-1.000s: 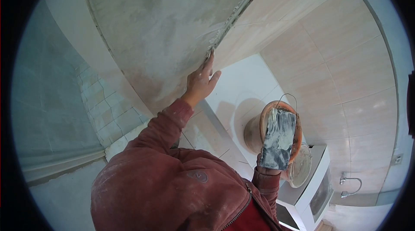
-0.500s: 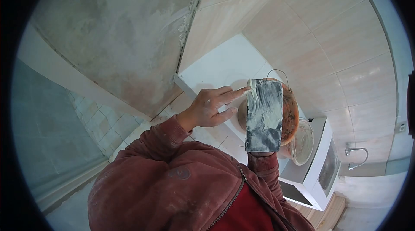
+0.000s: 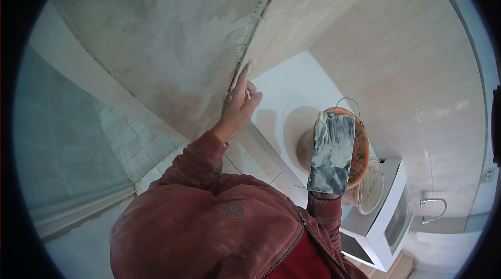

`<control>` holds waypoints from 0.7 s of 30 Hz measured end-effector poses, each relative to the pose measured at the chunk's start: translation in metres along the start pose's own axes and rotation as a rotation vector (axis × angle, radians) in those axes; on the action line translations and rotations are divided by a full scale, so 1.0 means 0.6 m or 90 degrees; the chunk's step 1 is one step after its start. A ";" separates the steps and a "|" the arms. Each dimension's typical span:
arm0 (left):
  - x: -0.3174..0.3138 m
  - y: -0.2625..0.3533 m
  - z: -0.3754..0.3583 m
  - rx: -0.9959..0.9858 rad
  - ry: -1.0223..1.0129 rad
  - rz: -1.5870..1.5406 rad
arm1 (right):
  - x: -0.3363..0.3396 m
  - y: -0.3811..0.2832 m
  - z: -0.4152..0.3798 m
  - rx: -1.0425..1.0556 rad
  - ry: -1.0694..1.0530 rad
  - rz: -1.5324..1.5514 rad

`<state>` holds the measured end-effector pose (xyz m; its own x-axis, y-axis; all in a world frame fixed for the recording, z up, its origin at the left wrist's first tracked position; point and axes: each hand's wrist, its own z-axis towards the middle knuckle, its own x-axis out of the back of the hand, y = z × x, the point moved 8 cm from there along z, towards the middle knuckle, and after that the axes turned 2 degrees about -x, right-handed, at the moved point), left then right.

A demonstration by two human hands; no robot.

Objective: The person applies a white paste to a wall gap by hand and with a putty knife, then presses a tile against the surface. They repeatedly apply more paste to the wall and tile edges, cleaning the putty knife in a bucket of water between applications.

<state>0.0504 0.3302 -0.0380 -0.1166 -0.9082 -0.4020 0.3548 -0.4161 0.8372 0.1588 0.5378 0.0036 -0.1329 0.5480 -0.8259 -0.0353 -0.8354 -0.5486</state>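
My left hand (image 3: 239, 104) reaches up to the tile edge, its index finger stretched along the joint. A dab of whitish paste (image 3: 249, 64) sits at the fingertip, against the edge. The thumb stands apart from the index finger; the other fingers are partly hidden. A black rectangular board (image 3: 332, 153), smeared with the same paste, is held up by my right hand (image 3: 324, 195) from beneath. Only a bit of that hand shows at the board's lower end. A ragged line of paste (image 3: 241, 46) runs along the joint between the grey wall (image 3: 172, 33) and the beige tiles (image 3: 292, 28).
Behind the board stand an orange bucket (image 3: 361, 153) with a wire handle and a whitish bucket (image 3: 371, 187). They are by a white counter (image 3: 297, 83) and a white-framed cabinet (image 3: 389, 216). A metal tap (image 3: 436, 210) is on the right wall.
My left hand has left the board's paste-covered edge and moved left to the wall joint, with paste on its fingertip. The board stays in my right hand, slightly lower and further right in view.
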 end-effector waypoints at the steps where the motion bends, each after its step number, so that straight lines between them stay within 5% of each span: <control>1: 0.024 0.009 0.011 -0.036 0.013 0.232 | -0.002 0.000 -0.007 -0.006 -0.005 -0.002; 2: 0.037 0.017 0.021 -0.069 0.026 0.463 | -0.004 0.002 -0.008 -0.011 -0.009 -0.005; 9: 0.039 0.010 0.060 -0.209 0.057 0.742 | -0.010 -0.006 0.001 -0.026 -0.015 -0.029; 16: 0.044 0.024 0.057 -0.111 0.017 0.716 | -0.018 0.004 -0.002 -0.026 -0.015 -0.048; 21: 0.041 0.018 0.053 -0.149 0.062 0.927 | -0.021 -0.010 0.004 -0.026 -0.019 -0.062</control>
<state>0.0222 0.3021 -0.0271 0.5235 -0.4994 0.6903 0.2407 0.8639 0.4425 0.1581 0.5361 0.0175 -0.1595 0.6244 -0.7647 -0.0086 -0.7754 -0.6314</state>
